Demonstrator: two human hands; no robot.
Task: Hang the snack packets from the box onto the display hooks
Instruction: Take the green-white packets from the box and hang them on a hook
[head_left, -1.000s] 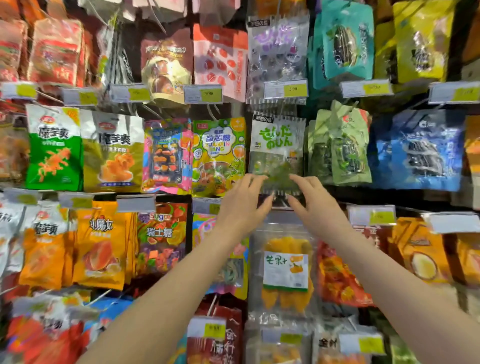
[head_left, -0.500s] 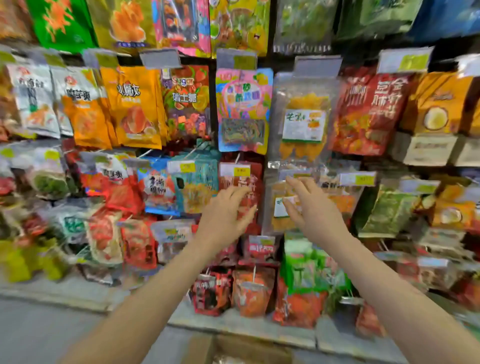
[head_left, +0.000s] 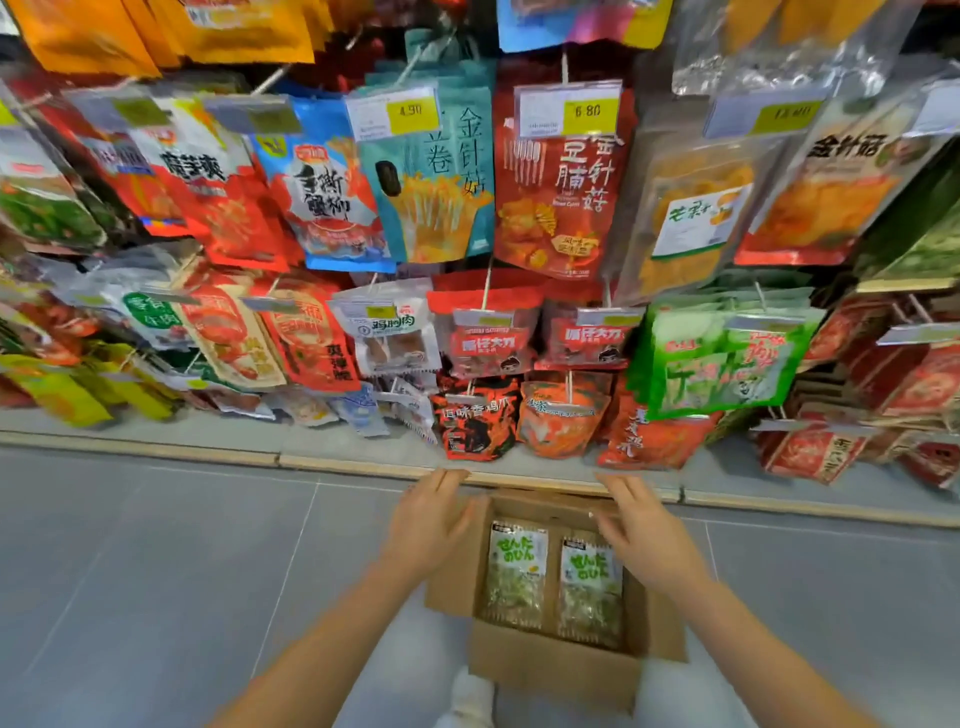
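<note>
Both my hands are spread and empty above the box (head_left: 558, 670) on the floor — my left hand (head_left: 430, 525) over its left flap, my right hand (head_left: 644, 540) over the far right corner. To do this well I'd pinch one snack packet (head_left: 517, 569) by its top header (where I'd guess the hang hole sits), not the crinkly body. It lies flat beside a second packet (head_left: 592, 587), long axes running toward the display, headers pointing at the hooks.
</note>
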